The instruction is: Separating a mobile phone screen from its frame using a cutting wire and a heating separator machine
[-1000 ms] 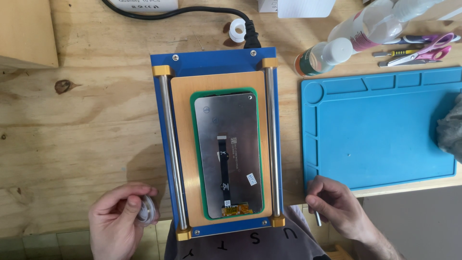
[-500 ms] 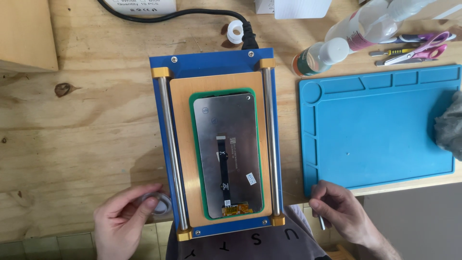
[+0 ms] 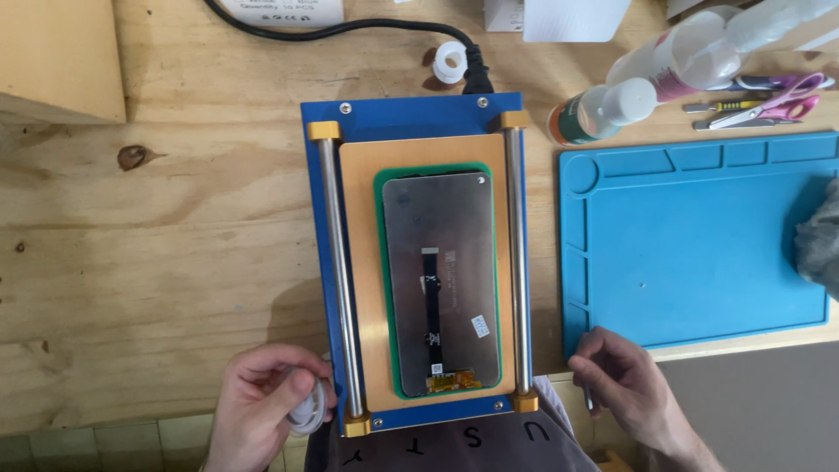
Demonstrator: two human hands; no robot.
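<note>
- Head view, looking straight down: a phone display panel (image 3: 441, 284) lies back side up, its dark ribbon cable running down the middle, inside a green frame (image 3: 382, 288) on the tan bed of a blue separator machine (image 3: 406, 118) with two steel rails along its long sides.
- The panel sits between the two hands and farther from the person than both; neither hand touches it.
- Left hand (image 3: 266, 411): at the machine's near left corner, just beside the left rail, fingers curled closed around a small white spool (image 3: 308, 409) that shows between thumb and fingers.
- Right hand (image 3: 625, 389): just off the machine's near right corner, at the table edge below the blue mat, fingers drawn narrow and pinching a thin metal tool (image 3: 588, 400), of which only a short end shows.
- A blue silicone work mat (image 3: 690, 253) lies to the right of the machine, with a grey cloth (image 3: 820, 240) on its right edge.
- Beyond the mat lie clear plastic bottles (image 3: 664, 65), pink-handled scissors (image 3: 773, 100) and a small screwdriver (image 3: 721, 107).
- A black power cable (image 3: 350, 28) runs to the machine's far end, beside a white ring (image 3: 450, 63), all on a wooden table (image 3: 157, 227).
</note>
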